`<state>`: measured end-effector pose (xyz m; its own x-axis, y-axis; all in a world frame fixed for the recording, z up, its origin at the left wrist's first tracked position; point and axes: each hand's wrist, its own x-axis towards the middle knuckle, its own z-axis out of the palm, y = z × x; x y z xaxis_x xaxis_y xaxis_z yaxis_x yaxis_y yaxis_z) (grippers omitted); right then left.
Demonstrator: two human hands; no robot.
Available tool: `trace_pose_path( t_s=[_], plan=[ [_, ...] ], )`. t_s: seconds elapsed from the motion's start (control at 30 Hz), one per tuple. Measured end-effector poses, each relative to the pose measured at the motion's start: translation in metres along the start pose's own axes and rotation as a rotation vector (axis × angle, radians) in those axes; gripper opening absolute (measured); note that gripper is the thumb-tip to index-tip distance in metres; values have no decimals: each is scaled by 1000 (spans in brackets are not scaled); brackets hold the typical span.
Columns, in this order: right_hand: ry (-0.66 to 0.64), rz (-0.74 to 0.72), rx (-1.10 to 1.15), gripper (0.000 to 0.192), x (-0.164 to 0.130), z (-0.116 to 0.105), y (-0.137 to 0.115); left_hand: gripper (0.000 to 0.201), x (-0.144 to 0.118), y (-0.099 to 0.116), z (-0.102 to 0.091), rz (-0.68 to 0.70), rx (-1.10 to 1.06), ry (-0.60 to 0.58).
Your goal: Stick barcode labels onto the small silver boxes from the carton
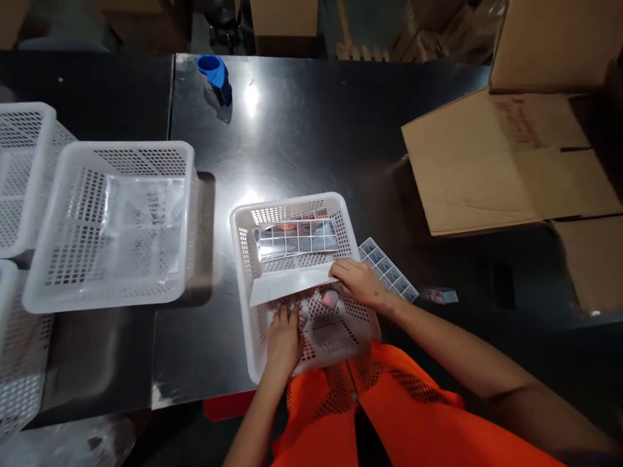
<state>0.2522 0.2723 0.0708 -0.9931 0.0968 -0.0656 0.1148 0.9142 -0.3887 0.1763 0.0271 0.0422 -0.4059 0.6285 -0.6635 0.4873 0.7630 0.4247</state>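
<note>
Two hands work inside a white perforated basket [246,259] at the near edge of a dark, glossy metal bench [311,136].

The bench reflects overhead light, and cardboard boxes crowd the dim room beyond its far edge. In the basket, the right hand [360,282] pinches the right end of a white strip [292,284] lying across the middle, fingers closed on it. The left hand [283,337] rests flat on the basket floor just below the strip, fingers spread, holding nothing. A sheet of small printed labels [296,237] leans against the basket's far wall; another label sheet [389,269] lies on the bench, just beside the basket's right wall. Toward the left edge stand larger white baskets [117,227]; a blue tape dispenser [215,74] sits near the far edge, and a flattened carton [506,168] covers the right end.
</note>
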Motion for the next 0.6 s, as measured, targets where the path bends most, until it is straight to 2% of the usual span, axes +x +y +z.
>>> trace_pose_path(
  t_s=[0.03, 0.1, 0.13, 0.2, 0.27, 0.33, 0.37, 0.43, 0.5, 0.6],
  plan=[
    [8, 4, 11, 20, -2, 0, -1, 70, -7, 0, -6, 7, 12, -10],
    [41, 2, 23, 18, -8, 2, -2, 71, -23, -1, -26, 110, -37, -40],
    [68, -9, 26, 17, -10, 4, -2, 67, -28, 0, -42, 201, -88, -45],
    [126, -43, 26, 15, -15, 10, -4, 45, -27, 5, -79, 363, -179, 42],
    [179, -82, 12, 15, -19, 17, -7, 34, -1, 15, -116, 381, -87, 208],
    [218, -100, -10, 16, -21, 21, -11, 37, 47, 29, -144, 362, 137, 347],
    [231, -101, -21, 16, -22, 23, -12, 45, 75, 36, -153, 349, 255, 383],
    [250, -100, -37, 15, -24, 25, -16, 58, 127, 47, -160, 316, 416, 394],
    [249, -73, -37, 15, -26, 27, -18, 48, 163, 55, -156, 290, 474, 421],
    [208, 5, -6, 13, -31, 31, -19, 33, 178, 59, -141, 257, 511, 460]
  ],
)
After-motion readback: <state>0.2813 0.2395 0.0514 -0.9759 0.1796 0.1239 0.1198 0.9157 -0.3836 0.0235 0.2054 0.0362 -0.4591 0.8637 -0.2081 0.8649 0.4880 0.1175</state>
